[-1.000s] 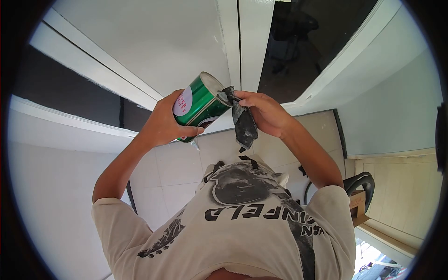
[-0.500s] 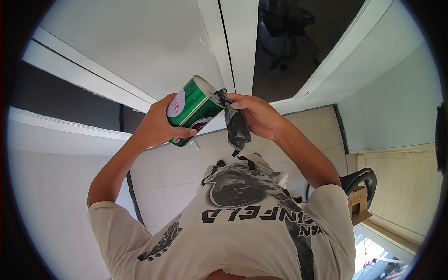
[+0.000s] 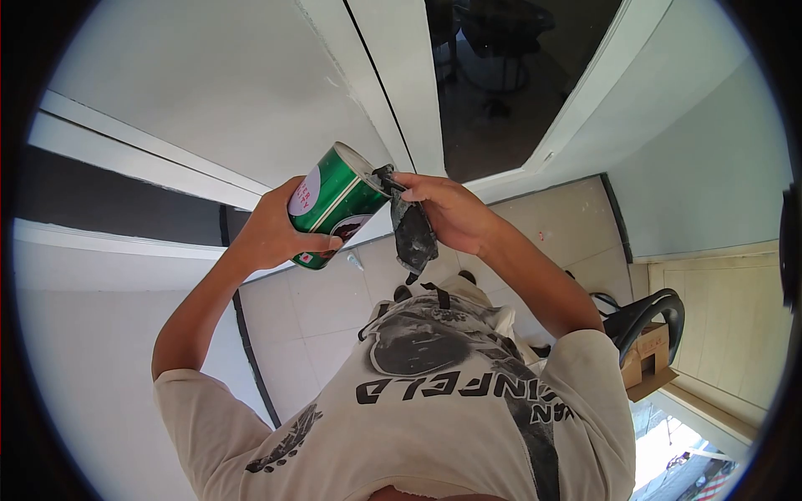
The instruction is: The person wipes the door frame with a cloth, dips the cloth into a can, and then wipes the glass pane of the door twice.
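Observation:
A green can [image 3: 334,196] with a pale round label is tilted, its silver end facing up and to the right. Around its left side my left hand [image 3: 271,230] is wrapped, with the thumb along the lower side. My right hand [image 3: 447,209] pinches a crumpled black plastic piece [image 3: 413,234] at its top. That piece hangs down beside the can, and its upper end touches the can's rim. Some of my right fingers are hidden behind the black piece.
White framed panels stand ahead, one with dark glass [image 3: 518,92]. Pale floor tiles [image 3: 334,292] lie below. At the right are a cardboard box [image 3: 647,363], a black curved armrest [image 3: 660,309] and a light wooden door [image 3: 723,326].
Both hands, with the can and the black piece, appear slightly further left and lower. The background has shifted as the view turned. Both grips look the same.

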Motion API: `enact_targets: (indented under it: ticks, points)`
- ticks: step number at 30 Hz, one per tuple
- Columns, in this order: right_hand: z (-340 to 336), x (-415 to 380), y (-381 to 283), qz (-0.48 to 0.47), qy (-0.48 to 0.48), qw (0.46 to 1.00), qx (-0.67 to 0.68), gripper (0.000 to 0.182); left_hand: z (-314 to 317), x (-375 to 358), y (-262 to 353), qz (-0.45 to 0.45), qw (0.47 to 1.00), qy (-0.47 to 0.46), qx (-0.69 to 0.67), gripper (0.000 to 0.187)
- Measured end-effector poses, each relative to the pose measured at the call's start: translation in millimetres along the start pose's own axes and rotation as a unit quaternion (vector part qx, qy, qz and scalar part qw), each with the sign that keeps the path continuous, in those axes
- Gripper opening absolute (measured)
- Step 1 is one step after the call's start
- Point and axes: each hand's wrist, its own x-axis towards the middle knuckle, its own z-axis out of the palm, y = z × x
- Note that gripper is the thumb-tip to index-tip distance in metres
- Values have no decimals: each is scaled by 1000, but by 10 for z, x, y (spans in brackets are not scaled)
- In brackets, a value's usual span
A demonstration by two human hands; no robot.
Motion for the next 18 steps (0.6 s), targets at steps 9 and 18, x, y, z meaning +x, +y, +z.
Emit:
enact_targets:
  ticks: [9, 18]
  points:
    - [35, -50, -43, -20, -21, 999, 17, 58, 81, 7, -102, 44, 998, 11, -49, 100]
    - [336, -179, -609, -51, 50, 997, -10, 46, 648, 130, -432, 215, 924, 127, -289, 102]
